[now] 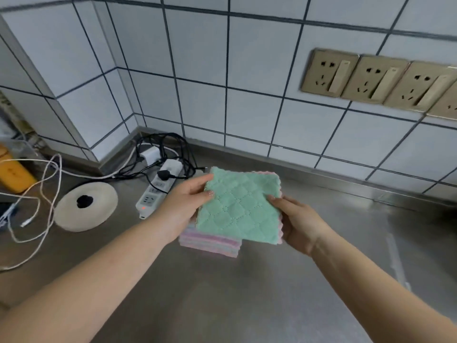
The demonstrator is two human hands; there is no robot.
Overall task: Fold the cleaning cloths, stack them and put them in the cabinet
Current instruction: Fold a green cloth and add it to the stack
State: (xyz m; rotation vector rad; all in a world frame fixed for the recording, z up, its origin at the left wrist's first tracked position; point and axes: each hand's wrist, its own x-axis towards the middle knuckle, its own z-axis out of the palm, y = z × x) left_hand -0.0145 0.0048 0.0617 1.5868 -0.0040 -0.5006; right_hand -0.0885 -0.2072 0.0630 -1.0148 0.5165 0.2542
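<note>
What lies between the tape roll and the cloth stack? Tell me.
In the head view, the white power strip lies between the tape roll and the cloth stack, and the left forearm crosses that gap nearer the camera.
</note>
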